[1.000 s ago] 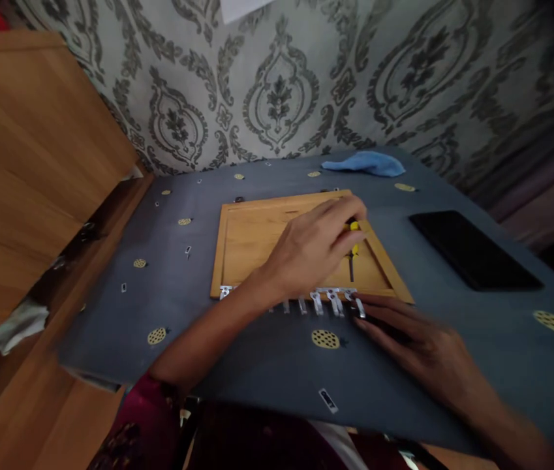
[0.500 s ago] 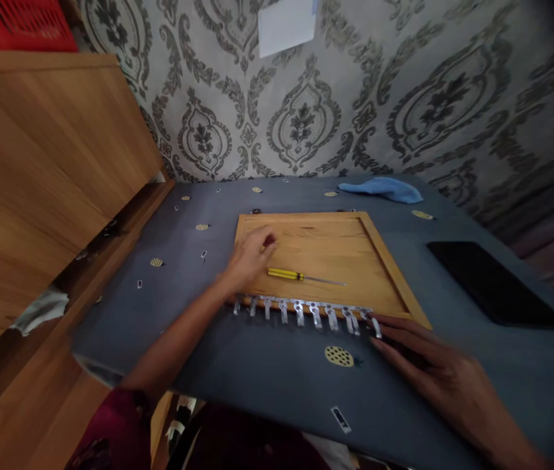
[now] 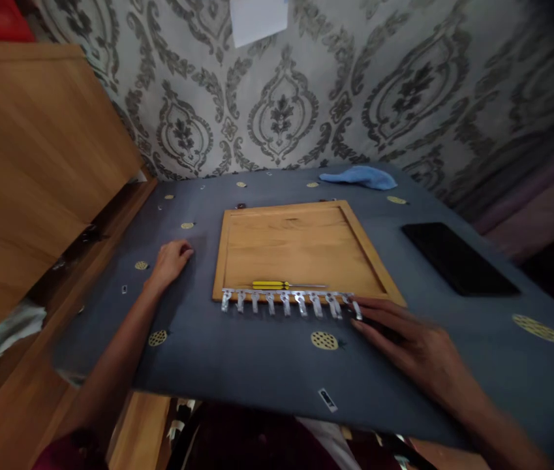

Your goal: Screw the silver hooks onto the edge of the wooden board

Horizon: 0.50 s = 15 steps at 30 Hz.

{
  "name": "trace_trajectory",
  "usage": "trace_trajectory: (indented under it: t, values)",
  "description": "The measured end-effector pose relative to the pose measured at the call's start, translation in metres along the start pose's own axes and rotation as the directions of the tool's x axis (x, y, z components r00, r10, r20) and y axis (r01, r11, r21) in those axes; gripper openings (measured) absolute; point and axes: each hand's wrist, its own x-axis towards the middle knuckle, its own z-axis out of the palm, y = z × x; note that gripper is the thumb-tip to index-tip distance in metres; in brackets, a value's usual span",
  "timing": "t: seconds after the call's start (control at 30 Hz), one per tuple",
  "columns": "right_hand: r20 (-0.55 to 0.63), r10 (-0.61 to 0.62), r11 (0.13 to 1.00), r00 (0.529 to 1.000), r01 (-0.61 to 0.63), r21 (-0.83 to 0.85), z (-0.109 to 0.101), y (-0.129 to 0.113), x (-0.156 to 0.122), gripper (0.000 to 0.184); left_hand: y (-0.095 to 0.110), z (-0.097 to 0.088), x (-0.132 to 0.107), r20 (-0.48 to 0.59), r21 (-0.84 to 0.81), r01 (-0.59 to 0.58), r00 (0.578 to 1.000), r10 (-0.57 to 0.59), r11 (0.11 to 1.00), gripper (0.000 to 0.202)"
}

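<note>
A metal hook rail (image 3: 301,301) with several hooks lies along the near edge of a framed wooden board (image 3: 281,241). My right hand (image 3: 423,349) is closed at the rail's right end, thumb and fingers pinching the last hook. Just behind the rail, a yellow-handled screwdriver (image 3: 270,285) rests on the board, its shaft to the right. My left hand (image 3: 169,262) is off the board's left side, over the blue-grey cloth, with curled fingers. Whether anything is inside them is hidden.
A black tablet-like slab (image 3: 460,258) lies on the right of the cloth-covered table (image 3: 252,365). A blue rag (image 3: 359,177) is at the back by the patterned wall. On the left stands a wooden cabinet (image 3: 36,143). Small dark fittings show at the board's far edge.
My left hand has moved left, from above the board to beside it. The screwdriver now lies nearer the hook rail. My right hand stays at the rail's end while the view has shifted.
</note>
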Motion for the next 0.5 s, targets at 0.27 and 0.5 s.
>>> trace_trajectory:
  t: [0.27,0.5]
  values:
    - [0.053,0.083,0.992,0.995,-0.088,0.091,-0.002,-0.008,-0.004,0.024,0.002,-0.011,0.006,0.118,0.152,-0.094,0.990,0.076,0.984,0.025]
    - [0.064,0.056,0.991,0.996,-0.063,0.118,0.000,-0.005,-0.005,0.023,0.000,-0.010,0.010,0.148,0.296,-0.152,0.983,0.112,0.943,0.027]
